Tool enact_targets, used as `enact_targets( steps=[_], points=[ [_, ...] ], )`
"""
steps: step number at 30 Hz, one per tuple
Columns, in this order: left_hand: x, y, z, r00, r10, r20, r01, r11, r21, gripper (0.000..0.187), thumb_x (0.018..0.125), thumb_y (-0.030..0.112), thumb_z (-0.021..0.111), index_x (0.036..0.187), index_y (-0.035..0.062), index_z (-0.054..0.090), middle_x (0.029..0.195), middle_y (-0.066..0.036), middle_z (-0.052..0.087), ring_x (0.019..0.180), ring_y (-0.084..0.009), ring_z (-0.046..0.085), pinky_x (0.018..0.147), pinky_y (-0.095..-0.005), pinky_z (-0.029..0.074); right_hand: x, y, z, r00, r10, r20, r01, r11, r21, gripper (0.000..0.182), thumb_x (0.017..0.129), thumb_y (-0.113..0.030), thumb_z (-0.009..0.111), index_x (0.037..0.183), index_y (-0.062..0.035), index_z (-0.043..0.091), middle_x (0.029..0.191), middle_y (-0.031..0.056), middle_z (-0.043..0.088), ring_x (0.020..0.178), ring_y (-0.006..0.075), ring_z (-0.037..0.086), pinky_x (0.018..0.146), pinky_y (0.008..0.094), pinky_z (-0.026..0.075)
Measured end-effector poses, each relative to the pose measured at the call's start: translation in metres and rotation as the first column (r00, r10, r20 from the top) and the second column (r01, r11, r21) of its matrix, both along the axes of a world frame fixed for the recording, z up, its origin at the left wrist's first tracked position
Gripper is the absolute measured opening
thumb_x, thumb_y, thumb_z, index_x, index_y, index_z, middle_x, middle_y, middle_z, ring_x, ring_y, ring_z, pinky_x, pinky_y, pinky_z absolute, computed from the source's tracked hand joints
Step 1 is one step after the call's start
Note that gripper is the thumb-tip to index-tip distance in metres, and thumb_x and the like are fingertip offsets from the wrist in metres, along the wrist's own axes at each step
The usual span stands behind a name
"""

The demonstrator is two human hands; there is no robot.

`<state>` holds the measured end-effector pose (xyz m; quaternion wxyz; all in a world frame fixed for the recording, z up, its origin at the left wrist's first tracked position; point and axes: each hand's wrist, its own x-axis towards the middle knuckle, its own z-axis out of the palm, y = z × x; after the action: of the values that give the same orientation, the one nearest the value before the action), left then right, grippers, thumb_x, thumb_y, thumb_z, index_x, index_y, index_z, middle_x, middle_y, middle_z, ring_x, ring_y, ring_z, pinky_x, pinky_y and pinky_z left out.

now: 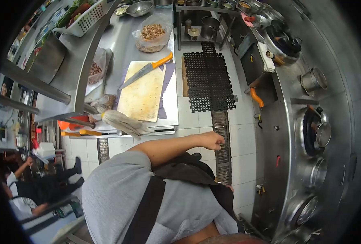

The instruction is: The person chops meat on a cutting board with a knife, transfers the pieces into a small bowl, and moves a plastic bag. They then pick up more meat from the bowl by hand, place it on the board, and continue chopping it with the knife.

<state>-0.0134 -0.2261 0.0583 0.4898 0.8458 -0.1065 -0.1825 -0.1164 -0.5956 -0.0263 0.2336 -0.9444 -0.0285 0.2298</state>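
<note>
My left hand is held out over the floor in front of my dark apron, its fingers curled in and nothing visible in them. Only a sliver of my right hand shows past the apron's edge, so its fingers are hidden. Left of my left hand, apart from it, a pale cutting board lies on a purple cloth on the steel table. A knife with an orange handle rests across the board. A greyish-white cloth hangs at the table's near edge.
On the table stands a plastic bag of chopped pieces. A black rubber mat and a drain grate run along the floor. Pots line the steel counter at right. Another person is at lower left.
</note>
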Motion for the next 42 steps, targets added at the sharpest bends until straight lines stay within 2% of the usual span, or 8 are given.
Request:
enact_targets(
  steps=[8,11,14,19,26,31,33,42],
  points=[
    [0.053,0.102,0.007,0.860,0.484,0.160,-0.499,0.864,0.065,0.034,0.084,0.020,0.066,0.114,0.0047,0.066,0.103,-0.012,0.071,0.094,-0.0276,0.068,0.088,-0.0369,0.053,0.191,-0.045,-0.034,0.942,-0.324,-0.091,0.312,0.942,-0.125,0.039,0.093,-0.031,0.056,0.075,0.0013,0.067,0.062,0.0174,0.063,0.051,0.0269,0.064,0.057,0.0435,0.053],
    [0.073,0.208,0.011,0.471,0.787,0.399,-0.852,0.523,-0.025,0.029,0.083,0.014,0.067,0.110,0.0044,0.068,0.102,-0.011,0.071,0.094,-0.0216,0.069,0.081,-0.0323,0.055,0.224,-0.004,-0.053,0.987,-0.091,-0.135,0.092,0.996,-0.001,0.037,0.096,-0.030,0.056,0.076,0.0012,0.063,0.059,0.0125,0.063,0.042,0.0188,0.059,0.042,0.0340,0.047],
    [0.092,0.320,0.031,0.121,0.852,0.510,-0.968,0.214,-0.128,0.025,0.081,0.014,0.064,0.104,0.0049,0.071,0.094,-0.015,0.072,0.086,-0.0233,0.070,0.079,-0.0336,0.055,0.229,0.059,-0.024,0.989,0.137,-0.047,-0.137,0.990,-0.007,0.038,0.090,-0.035,0.059,0.086,0.0005,0.070,0.083,0.0211,0.068,0.082,0.0397,0.066,0.073,0.0498,0.050],
    [0.142,0.469,0.055,-0.060,0.734,0.676,-0.998,-0.036,-0.049,0.028,0.082,0.019,0.066,0.104,0.0016,0.069,0.099,-0.022,0.069,0.093,-0.0331,0.068,0.084,-0.0386,0.054,0.294,0.072,-0.111,0.916,0.391,-0.091,-0.392,0.920,0.006,0.038,0.089,-0.037,0.058,0.083,-0.0016,0.072,0.079,0.0197,0.068,0.079,0.0376,0.067,0.073,0.0473,0.052],
    [0.199,0.578,0.042,0.124,0.766,0.631,-0.871,-0.221,0.439,0.031,0.077,0.017,0.063,0.097,-0.0060,0.069,0.098,-0.025,0.068,0.098,-0.0390,0.065,0.092,-0.0461,0.049,0.491,0.142,-0.033,0.959,0.273,0.075,-0.228,0.903,-0.364,0.040,0.087,-0.040,0.059,0.080,-0.0029,0.072,0.079,0.0189,0.069,0.079,0.0354,0.068,0.076,0.0447,0.054],
    [0.201,0.605,0.014,0.244,0.882,0.403,-0.748,-0.094,0.657,0.029,0.078,0.016,0.060,0.092,-0.0054,0.071,0.102,-0.027,0.067,0.100,-0.0386,0.065,0.091,-0.0464,0.050,0.591,0.229,-0.039,0.974,0.030,0.226,-0.052,0.994,0.093,0.028,0.089,-0.023,0.063,0.078,0.0022,0.069,0.062,0.0116,0.066,0.051,0.0187,0.066,0.048,0.0330,0.053],
    [0.200,0.594,0.023,0.199,0.899,0.390,-0.730,-0.130,0.671,0.027,0.078,0.015,0.058,0.094,-0.0017,0.072,0.104,-0.027,0.067,0.101,-0.0381,0.066,0.090,-0.0463,0.051,0.595,0.281,-0.001,0.997,-0.028,-0.070,0.041,0.979,0.197,0.034,0.087,-0.033,0.061,0.089,0.0004,0.071,0.075,0.0212,0.068,0.073,0.0354,0.068,0.071,0.0424,0.054],
    [0.196,0.577,0.076,-0.098,0.751,0.653,-0.713,-0.510,0.480,0.023,0.077,0.018,0.063,0.095,0.0081,0.069,0.093,-0.022,0.069,0.090,-0.0408,0.066,0.082,-0.0488,0.052,0.645,0.326,-0.107,0.594,0.795,0.125,-0.802,0.598,0.012,0.026,0.092,-0.024,0.056,0.085,-0.0002,0.064,0.078,0.0237,0.064,0.075,0.0431,0.062,0.068,0.0528,0.047]
  ],
)
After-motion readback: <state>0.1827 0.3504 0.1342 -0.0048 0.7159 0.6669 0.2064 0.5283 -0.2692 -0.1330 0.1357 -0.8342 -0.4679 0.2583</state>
